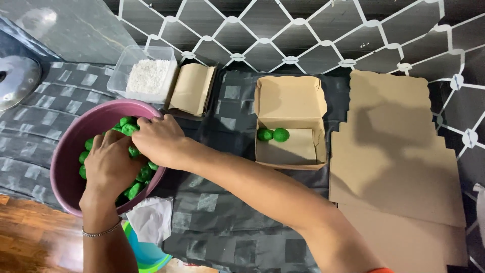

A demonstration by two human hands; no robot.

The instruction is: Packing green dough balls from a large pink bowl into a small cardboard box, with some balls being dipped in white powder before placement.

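Looking down from the head camera, we see both hands inside a purple bowl (68, 151) that stands at the left of the tabletop (222, 212), which is covered by a dark checked cloth. The bowl holds many small green balls (135, 188). The left hand (108, 164) lies flat over them with the fingers curled down, and the right hand (159, 140) reaches across from the right side and presses into the same heap. We judge that both are gathering balls, but for either hand we cannot tell if the grip has closed on one, because the fingertips are buried among the balls and turned away from us.

As for the progress, we judge it is near the beginning: the open cardboard box (290, 101) in the middle has only two green balls (273, 134) in its back corner, and the bowl looks well filled. A stack of flat unfolded boxes (399, 167) waits at the right, and one more folded box (192, 88) stands behind the bowl, beside a clear container of white flakes (148, 76).

Some things remain unclear. A white crumpled paper (151, 218) and a blue-green object (149, 255) under the bowl are partly covered. A round metal lid (17, 81) is cut off at the left edge, and the bottom of the bowl is hidden by the hands.
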